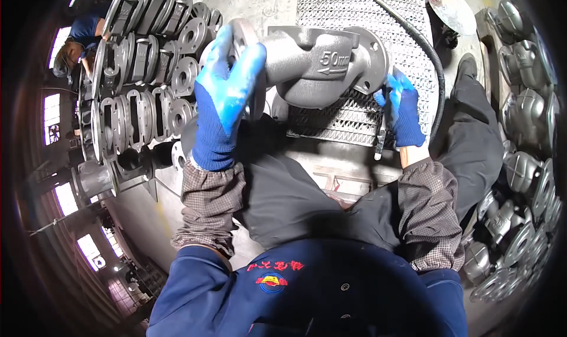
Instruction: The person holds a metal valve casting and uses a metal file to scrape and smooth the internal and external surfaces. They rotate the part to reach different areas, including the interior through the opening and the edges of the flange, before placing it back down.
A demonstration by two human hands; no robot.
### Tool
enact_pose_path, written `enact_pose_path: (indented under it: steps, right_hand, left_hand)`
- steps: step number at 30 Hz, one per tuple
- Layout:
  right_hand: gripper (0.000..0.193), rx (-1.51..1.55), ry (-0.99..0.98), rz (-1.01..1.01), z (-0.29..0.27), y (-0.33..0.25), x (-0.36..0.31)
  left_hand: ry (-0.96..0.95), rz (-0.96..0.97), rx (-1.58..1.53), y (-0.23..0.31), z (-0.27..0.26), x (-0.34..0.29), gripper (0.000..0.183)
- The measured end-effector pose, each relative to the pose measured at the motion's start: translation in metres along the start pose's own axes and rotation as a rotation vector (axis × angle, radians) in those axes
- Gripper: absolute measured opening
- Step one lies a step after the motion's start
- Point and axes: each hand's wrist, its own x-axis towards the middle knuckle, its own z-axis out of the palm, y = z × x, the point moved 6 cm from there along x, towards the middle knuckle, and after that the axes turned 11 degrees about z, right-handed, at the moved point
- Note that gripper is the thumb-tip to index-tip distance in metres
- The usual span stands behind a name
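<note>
A grey cast-iron valve body [322, 62] with round flanged ends and raised lettering and an arrow is held up in front of me. My left hand [227, 83], in a blue coated glove, is closed on its left flange [245, 36], thumb and fingers spread around the rim. At the other end, the right flange [373, 59] shows bolt holes. My right hand [403, 104], gloved in blue, is beside that flange with fingers curled. A slim dark tool [381, 137] with a pale tip points down from it; the grip on it is partly hidden.
Beneath the valve body lies a metal grate [336, 115]. A black hose [422, 39] curves along its right side. Flanged castings are stacked at left [139, 59], more lie at right [525, 113]. Another person [82, 36] bends at far left. A pale round lid [452, 9] sits at the back.
</note>
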Motion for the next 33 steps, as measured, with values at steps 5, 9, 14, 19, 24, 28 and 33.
enact_pose_path:
  steps: [5, 9, 14, 19, 24, 28, 33]
  right_hand:
    - [0.033, 0.081, 0.059, 0.002, -0.001, -0.001, -0.008]
    - [0.026, 0.105, -0.095, -0.033, 0.019, -0.009, -0.007]
    - [0.026, 0.121, 0.0, 0.011, 0.027, -0.022, -0.027]
    - [0.028, -0.075, -0.095, -0.083, 0.025, -0.022, -0.015]
    - [0.027, 0.03, -0.177, -0.058, 0.007, -0.012, 0.006]
    - [0.019, -0.274, -0.036, -0.038, -0.02, 0.01, 0.005]
    - [0.021, -0.468, -0.008, -0.116, 0.007, 0.051, -0.023]
  left_hand:
    - [-0.1, 0.183, -0.001, -0.014, 0.009, 0.005, 0.081]
    - [-0.046, 0.22, 0.215, -0.035, -0.016, -0.001, 0.068]
    - [0.035, -0.181, -0.192, -0.042, -0.027, -0.022, 0.051]
    - [-0.13, 0.356, 0.17, -0.031, -0.051, -0.033, 0.034]
    - [-0.144, 0.374, 0.25, -0.022, -0.041, -0.019, 0.04]
    - [-0.138, 0.314, 0.018, 0.002, -0.03, -0.005, 0.04]
    - [-0.115, 0.471, 0.194, -0.018, -0.033, -0.016, 0.044]
